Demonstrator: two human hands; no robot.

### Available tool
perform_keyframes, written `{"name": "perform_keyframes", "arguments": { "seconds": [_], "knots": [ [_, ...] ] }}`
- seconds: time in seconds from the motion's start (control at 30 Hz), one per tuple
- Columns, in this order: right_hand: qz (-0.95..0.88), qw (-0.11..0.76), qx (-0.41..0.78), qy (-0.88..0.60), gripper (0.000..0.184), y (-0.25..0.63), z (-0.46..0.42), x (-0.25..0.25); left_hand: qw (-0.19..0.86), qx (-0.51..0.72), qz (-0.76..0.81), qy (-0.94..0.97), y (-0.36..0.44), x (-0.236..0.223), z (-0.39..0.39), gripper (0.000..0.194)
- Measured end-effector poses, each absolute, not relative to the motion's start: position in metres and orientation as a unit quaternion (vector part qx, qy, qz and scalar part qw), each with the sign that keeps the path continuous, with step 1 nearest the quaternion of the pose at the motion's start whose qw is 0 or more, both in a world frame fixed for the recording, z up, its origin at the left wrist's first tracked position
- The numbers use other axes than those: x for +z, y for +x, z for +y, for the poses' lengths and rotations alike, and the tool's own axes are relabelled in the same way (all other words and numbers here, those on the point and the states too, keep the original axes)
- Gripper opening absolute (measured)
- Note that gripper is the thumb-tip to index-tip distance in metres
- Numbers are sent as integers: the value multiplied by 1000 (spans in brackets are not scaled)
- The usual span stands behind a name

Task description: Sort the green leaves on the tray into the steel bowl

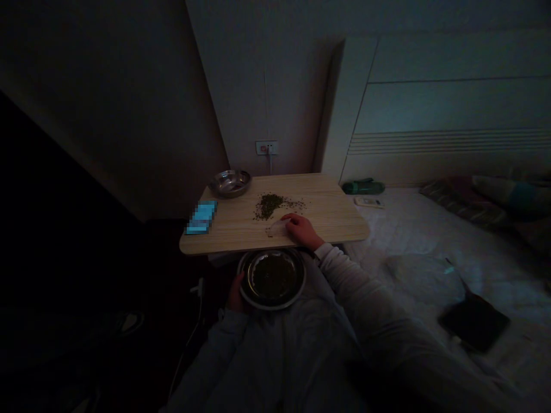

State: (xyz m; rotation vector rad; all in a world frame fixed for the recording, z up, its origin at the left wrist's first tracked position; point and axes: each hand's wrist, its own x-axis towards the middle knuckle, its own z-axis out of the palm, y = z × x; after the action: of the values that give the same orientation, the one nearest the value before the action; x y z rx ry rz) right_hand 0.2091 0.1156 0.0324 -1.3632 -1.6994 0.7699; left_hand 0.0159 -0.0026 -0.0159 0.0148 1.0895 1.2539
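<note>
Below the table's front edge, a round metal bowl with small dark green beans in it rests against my lap. My left hand is closed on its left rim. Over the front of the wooden tabletop, my right hand is closed on a thin, pale, see-through piece whose kind I cannot make out. A few beans lie at that piece's left edge. Just beyond my right hand is a loose pile of the same small green beans, with scattered ones to its right.
A second metal bowl stands at the table's back left corner, behind a lit phone. On the bed to the right lie a green bottle, a remote control and a dark flat object. A wall socket has a cable plugged in.
</note>
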Motion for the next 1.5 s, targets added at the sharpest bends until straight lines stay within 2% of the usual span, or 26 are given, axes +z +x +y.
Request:
{"name": "perform_keyframes", "arguments": {
  "seconds": [0.4, 0.8, 1.1, 1.5],
  "knots": [
    [-662, 413, 309, -544, 32, 209, 115, 32, 674, 571, 469, -5, 16, -19, -4, 19],
    [-663, 409, 315, -542, 33, 210, 116, 29, 664, 572, 481, -3, 17, -17, -3, 26],
    [-675, 398, 298, -545, 32, 211, 115, 32, 671, 575, 468, -1, 18, -17, -3, 21],
    [-687, 357, 315, -549, 32, 211, 109, 35, 674, 568, 473, -3, 18, -11, -5, 28]
  ]
}}
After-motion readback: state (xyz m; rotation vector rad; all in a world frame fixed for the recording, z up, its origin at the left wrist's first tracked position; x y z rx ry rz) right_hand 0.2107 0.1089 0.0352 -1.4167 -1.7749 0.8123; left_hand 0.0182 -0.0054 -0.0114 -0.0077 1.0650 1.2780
